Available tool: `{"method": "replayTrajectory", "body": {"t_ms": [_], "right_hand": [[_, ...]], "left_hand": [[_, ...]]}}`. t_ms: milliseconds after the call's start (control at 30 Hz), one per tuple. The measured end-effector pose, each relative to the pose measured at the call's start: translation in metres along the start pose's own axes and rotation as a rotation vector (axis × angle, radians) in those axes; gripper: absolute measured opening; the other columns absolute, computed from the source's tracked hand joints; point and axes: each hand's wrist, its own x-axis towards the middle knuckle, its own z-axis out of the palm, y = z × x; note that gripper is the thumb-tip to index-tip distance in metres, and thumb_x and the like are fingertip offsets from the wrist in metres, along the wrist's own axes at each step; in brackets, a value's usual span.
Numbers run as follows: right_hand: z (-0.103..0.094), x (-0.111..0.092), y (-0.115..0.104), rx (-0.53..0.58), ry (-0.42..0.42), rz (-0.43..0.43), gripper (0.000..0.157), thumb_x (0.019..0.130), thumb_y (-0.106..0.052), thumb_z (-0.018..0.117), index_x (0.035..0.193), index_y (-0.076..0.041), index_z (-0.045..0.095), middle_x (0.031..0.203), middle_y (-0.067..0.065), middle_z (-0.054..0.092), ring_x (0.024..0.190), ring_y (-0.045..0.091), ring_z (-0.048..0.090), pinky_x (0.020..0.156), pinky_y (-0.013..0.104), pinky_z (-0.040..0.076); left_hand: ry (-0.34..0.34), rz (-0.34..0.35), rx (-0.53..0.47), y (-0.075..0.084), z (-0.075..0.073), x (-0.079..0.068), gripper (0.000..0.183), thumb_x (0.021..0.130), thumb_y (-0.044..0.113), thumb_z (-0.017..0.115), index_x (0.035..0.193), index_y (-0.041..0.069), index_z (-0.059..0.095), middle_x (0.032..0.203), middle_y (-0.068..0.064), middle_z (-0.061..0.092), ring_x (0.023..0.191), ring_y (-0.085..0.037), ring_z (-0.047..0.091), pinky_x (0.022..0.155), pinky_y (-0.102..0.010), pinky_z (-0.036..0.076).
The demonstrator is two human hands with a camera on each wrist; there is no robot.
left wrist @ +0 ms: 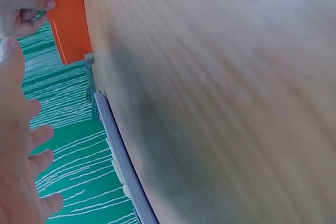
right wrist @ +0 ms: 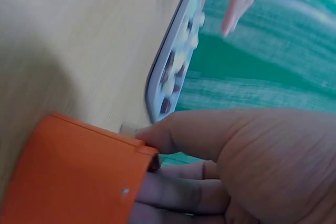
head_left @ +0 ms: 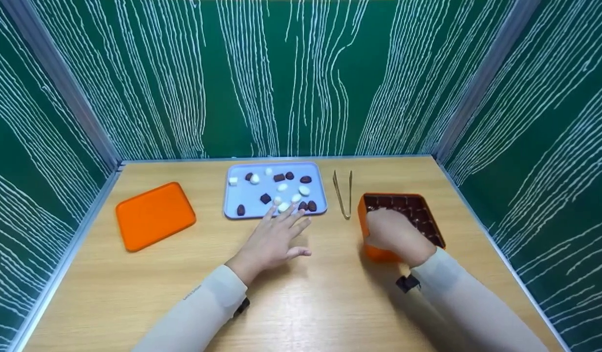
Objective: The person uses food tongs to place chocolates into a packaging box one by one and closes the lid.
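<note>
My right hand [head_left: 398,234] grips the near left wall of an orange box [head_left: 379,254] with a dark brown divided insert [head_left: 408,201]. In the right wrist view the thumb [right wrist: 194,132] lies outside the wall and the fingers reach inside; their tips are hidden. With fingers spread, my left hand [head_left: 274,244] is held over the table just in front of a light blue tray [head_left: 242,195], its fingertips overlapping the tray's near edge in the head view. It holds nothing. Several white and dark brown chocolates [head_left: 304,190] lie scattered on the tray.
Gold tongs [head_left: 350,195] lie between tray and box, their tips toward the back. An orange lid [head_left: 155,216] rests flat on the left of the wooden table [head_left: 301,313]. Green panels with white lines [head_left: 311,88] enclose the back and sides.
</note>
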Motion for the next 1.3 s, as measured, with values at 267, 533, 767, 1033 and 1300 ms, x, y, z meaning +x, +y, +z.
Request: {"method": "replayTrajectory", "body": {"t_ms": [267, 533, 767, 1033, 1300], "right_hand": [[0.01, -0.025, -0.042, -0.04, 0.02, -0.144, 0.005, 0.09, -0.006, 0.074, 0.091, -0.011, 0.075, 0.08, 0.004, 0.071, 0.068, 0.026, 0.061, 0.073, 0.043, 0.059], [0.02, -0.035, -0.086, -0.01, -0.012, -0.243, 0.021, 0.097, -0.017, 0.081, 0.078, -0.016, 0.073, 0.072, 0.0, 0.069, 0.062, 0.022, 0.061, 0.075, 0.044, 0.064], [0.034, -0.034, -0.121, -0.063, 0.07, -0.405, 0.035, 0.102, -0.032, 0.081, 0.074, -0.015, 0.068, 0.07, 0.004, 0.069, 0.062, 0.025, 0.064, 0.071, 0.051, 0.068], [0.046, -0.026, -0.162, -0.192, 0.244, -0.574, 0.028, 0.104, -0.031, 0.077, 0.087, -0.009, 0.074, 0.071, 0.006, 0.073, 0.062, 0.028, 0.071, 0.063, 0.047, 0.066], [0.054, -0.023, -0.196, -0.209, 0.24, -0.62, 0.034, 0.106, -0.036, 0.076, 0.081, -0.013, 0.073, 0.074, 0.004, 0.074, 0.066, 0.026, 0.072, 0.065, 0.043, 0.066]], "left_hand": [[-0.017, 0.004, -0.022, -0.001, -0.004, -0.006, 0.087, 0.109, 0.074, 0.056, 0.178, 0.025, 0.041, 0.187, -0.004, 0.036, 0.177, -0.031, 0.027, 0.145, -0.069, 0.018], [-0.076, 0.036, -0.097, -0.008, -0.012, -0.015, 0.085, 0.109, 0.07, 0.06, 0.178, 0.024, 0.042, 0.186, -0.005, 0.039, 0.174, -0.036, 0.033, 0.143, -0.065, 0.027], [-0.104, 0.045, -0.18, -0.021, -0.017, -0.022, 0.068, 0.116, 0.058, 0.057, 0.175, 0.025, 0.048, 0.183, -0.01, 0.044, 0.17, -0.037, 0.041, 0.141, -0.06, 0.035], [-0.062, -0.004, -0.326, -0.044, -0.016, -0.028, 0.052, 0.118, 0.049, 0.056, 0.164, 0.025, 0.064, 0.18, -0.013, 0.048, 0.163, -0.041, 0.051, 0.138, -0.06, 0.041], [-0.074, -0.142, -0.338, -0.066, -0.024, -0.041, 0.063, 0.111, 0.053, 0.071, 0.161, 0.016, 0.066, 0.177, -0.01, 0.053, 0.161, -0.037, 0.054, 0.137, -0.058, 0.043]]}}
